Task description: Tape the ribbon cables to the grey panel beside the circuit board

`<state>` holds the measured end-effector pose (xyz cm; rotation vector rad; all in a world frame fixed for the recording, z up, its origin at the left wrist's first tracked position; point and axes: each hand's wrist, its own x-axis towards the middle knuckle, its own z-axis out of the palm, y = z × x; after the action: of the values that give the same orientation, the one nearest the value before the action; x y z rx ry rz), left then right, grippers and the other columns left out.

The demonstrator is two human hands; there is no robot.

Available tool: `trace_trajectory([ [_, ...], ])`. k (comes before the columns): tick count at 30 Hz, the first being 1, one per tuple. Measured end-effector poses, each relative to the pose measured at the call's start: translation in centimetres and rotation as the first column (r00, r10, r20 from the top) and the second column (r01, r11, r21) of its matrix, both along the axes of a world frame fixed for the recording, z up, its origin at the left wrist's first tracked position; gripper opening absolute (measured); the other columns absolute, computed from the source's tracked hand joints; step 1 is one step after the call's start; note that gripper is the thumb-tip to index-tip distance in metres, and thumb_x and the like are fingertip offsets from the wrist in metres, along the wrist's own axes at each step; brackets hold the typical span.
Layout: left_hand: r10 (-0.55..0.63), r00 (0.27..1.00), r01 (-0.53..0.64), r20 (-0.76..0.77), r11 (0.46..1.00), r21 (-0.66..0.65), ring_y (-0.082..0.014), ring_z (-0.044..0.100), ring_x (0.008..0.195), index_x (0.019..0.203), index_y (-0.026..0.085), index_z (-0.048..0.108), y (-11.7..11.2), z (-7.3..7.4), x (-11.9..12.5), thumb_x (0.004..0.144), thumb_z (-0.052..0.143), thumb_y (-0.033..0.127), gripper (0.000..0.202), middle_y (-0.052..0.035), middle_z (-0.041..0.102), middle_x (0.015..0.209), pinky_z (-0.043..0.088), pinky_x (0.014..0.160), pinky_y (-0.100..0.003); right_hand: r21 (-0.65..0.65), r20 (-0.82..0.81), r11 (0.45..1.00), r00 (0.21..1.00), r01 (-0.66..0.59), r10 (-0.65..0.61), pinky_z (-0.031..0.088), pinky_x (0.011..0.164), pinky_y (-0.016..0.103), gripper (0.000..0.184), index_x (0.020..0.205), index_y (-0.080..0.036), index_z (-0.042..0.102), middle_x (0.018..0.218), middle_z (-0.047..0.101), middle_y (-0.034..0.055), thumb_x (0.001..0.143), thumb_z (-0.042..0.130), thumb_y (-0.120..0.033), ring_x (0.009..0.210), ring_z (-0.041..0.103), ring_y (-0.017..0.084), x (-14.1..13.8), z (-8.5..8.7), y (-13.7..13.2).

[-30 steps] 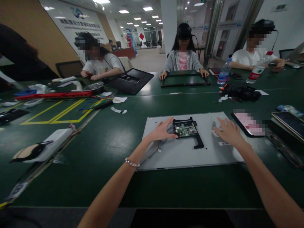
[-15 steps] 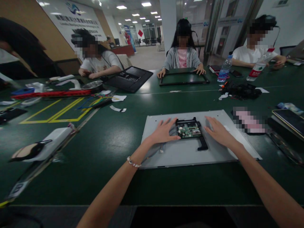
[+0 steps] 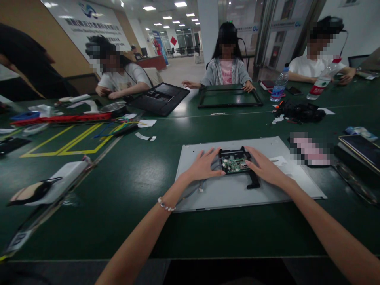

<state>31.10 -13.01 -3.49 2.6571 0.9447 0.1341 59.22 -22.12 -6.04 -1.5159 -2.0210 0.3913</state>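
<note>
The green circuit board [image 3: 235, 163] sits in a black bracket [image 3: 253, 181] on a grey panel [image 3: 231, 194] lying on the worktop [image 3: 133, 174]. Its print is too small to read. The left hand [image 3: 204, 165] and right hand [image 3: 264, 166], fingers spread, touch the bracket's two sides.

Bright ceiling lights [image 3: 181, 4] glare on the table [image 3: 148, 170]; edges warped, blurred.

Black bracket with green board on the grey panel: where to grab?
Probably its left and right edges, a hand from each side: the black bracket lies flat on the grey panel, the green board fills its middle, left hand and right hand sit at those edges.
</note>
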Motion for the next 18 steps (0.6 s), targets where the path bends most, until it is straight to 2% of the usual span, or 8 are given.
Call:
trace_trajectory([
  [5, -0.016, 1.0, 0.016, 0.006, 1.0, -0.012, -0.031, 0.019, 0.145, 0.156, 0.018, 0.009, -0.07, 0.14, 0.08, 0.081, 0.048, 0.072, 0.101, -0.014, 0.018, 0.159, 0.006, 0.117, -0.052, -0.006, 0.083, 1.0, 0.996, -0.021, 0.022, 0.033, 0.111, 0.055, 0.069, 0.152, -0.025, 0.024, 0.153, 0.037, 0.0119, 0.093, 0.042, -0.055, 0.138, 0.037, 0.033, -0.31, -0.26, 0.03],
  [11, -0.034, 0.999, 0.034, -0.001, 0.999, 0.003, -0.0312, 0.018, 0.146, 0.156, 0.019, 0.008, 0.02, 0.12, -0.03, 0.079, 0.049, 0.073, 0.103, -0.0137, 0.02, 0.158, 0.006, 0.117, -0.052, 0.025, 0.11, 0.999, 0.993, -0.045, 0.042, 0.032, 0.111, 0.054, 0.068, 0.152, -0.026, 0.024, 0.151, 0.04, 0.0122, 0.093, 0.042, -0.053, 0.138, 0.037, 0.032, -0.34, -0.16, 0.06],
  [18, -0.052, 0.998, 0.052, -0.04, 0.999, 0.007, -0.0319, 0.017, 0.146, 0.156, 0.016, 0.005, 0.12, 0.28, -0.16, 0.078, 0.047, 0.077, 0.107, -0.0157, 0.018, 0.158, 0.005, 0.116, -0.053, -0.019, 0.09, 0.999, 0.995, -0.033, 0.034, 0.034, 0.11, 0.051, 0.064, 0.152, -0.025, 0.024, 0.151, 0.04, 0.0113, 0.096, 0.036, -0.052, 0.137, 0.04, 0.03, -0.3, 0.36, -0.24],
])
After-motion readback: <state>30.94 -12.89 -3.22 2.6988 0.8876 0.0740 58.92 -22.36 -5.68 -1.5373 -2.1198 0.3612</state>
